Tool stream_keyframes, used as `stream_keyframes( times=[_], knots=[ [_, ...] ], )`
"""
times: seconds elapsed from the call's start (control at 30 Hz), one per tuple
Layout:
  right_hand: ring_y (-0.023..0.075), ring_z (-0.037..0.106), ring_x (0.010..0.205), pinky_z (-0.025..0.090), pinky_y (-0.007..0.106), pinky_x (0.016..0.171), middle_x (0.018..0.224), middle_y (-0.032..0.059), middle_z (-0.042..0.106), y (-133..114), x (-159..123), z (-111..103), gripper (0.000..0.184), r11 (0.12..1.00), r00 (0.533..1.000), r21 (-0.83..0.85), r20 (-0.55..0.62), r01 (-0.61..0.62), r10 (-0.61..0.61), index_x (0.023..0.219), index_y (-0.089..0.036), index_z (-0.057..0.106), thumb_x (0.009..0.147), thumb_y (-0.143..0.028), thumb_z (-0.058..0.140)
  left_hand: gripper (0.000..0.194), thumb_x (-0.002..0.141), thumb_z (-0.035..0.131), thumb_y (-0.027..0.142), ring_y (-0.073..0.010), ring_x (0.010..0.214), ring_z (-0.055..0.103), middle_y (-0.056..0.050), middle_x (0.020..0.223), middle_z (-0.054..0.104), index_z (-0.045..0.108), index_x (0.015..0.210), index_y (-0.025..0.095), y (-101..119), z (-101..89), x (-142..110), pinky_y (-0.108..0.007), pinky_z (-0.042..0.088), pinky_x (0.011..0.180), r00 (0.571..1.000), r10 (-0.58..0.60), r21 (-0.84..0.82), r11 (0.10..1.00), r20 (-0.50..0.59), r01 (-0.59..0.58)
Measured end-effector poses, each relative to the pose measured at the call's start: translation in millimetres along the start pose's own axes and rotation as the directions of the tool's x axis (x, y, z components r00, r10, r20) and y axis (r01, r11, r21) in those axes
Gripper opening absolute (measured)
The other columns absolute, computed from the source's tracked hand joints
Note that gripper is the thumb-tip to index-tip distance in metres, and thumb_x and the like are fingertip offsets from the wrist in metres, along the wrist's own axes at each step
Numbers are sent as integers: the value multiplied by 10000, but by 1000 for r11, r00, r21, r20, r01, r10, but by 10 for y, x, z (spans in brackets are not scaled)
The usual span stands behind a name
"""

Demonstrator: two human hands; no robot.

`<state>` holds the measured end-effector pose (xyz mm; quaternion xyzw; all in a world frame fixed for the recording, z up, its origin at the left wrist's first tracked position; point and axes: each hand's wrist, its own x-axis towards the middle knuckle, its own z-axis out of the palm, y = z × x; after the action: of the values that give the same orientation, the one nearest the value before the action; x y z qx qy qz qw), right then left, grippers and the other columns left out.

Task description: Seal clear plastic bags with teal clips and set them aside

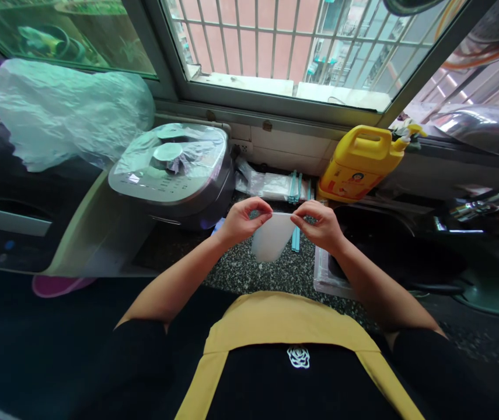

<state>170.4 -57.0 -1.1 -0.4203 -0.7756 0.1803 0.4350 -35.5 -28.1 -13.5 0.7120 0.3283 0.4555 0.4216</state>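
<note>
A translucent white plastic bag hangs between my two hands, stretched along its top edge. My left hand pinches its upper left corner, fingertips pressed together. At the upper right corner, my right hand pinches it the same way. Below and right of the bag, a pale blue strip lies on the speckled dark countertop. Behind my hands lie several more blue strips on clear plastic packaging. Whether anything is inside the bag, I cannot tell.
A rice cooker under plastic film stands left, near a large plastic-covered bundle. At the back right stands a yellow jug with a pump. A sink and faucet lie right. A barred window is behind.
</note>
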Motion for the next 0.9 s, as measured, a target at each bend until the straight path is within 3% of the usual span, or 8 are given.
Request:
stream_keyframes(
  times=[0.13,0.23,0.37,0.43,0.53,0.63,0.9],
  knots=[
    [133,520,599,411,305,618,611,5,617,10,-40,-7,201,1000,1000,11,-12,6,-6,631,-200,612,823,-260,598,209,705,711,327,-119,709,581,-21,752,649,659,807,152,-47,72,-47,-252,477,672,993,-119,-162,980,-20,114],
    [138,531,608,425,312,633,614,9,621,2,-52,-26,227,999,1000,23,8,-26,26,627,-206,621,827,-310,598,243,709,708,382,-103,641,542,-7,674,614,656,710,145,-56,110,-65,-238,446,620,986,-166,-193,968,-9,161],
    [155,575,690,457,317,671,733,28,660,52,-92,8,217,986,991,107,-11,-131,133,764,-212,670,796,-422,627,304,699,712,439,-91,601,503,4,629,579,644,630,152,-27,140,-54,-231,408,575,985,-165,-241,959,-50,149],
    [174,595,767,471,325,695,842,47,679,122,-149,82,295,972,984,158,11,-176,177,846,-212,685,743,-487,666,329,678,722,470,-92,597,496,6,625,571,640,619,157,-17,154,-43,-230,397,557,983,-168,-272,952,-72,142],
    [195,606,800,471,362,752,847,51,694,254,-297,242,322,961,978,184,76,-207,196,740,-213,696,745,-531,646,357,657,731,501,-94,600,492,8,621,562,624,605,164,-27,193,-43,-234,399,554,978,-170,-304,944,-118,127],
    [199,609,752,465,381,750,762,41,698,377,-495,368,334,952,968,172,61,-251,244,660,-221,682,801,-508,588,380,655,722,529,-95,602,494,8,626,565,622,612,164,-67,279,-76,-236,409,558,975,-183,-318,938,-125,135],
    [212,607,745,464,383,720,735,40,696,609,-924,423,293,959,966,121,75,-255,247,663,-233,669,819,-460,569,385,690,690,543,-101,618,508,0,635,573,655,642,162,-171,479,-175,-250,433,595,981,-158,-293,949,-116,118]
  ],
)
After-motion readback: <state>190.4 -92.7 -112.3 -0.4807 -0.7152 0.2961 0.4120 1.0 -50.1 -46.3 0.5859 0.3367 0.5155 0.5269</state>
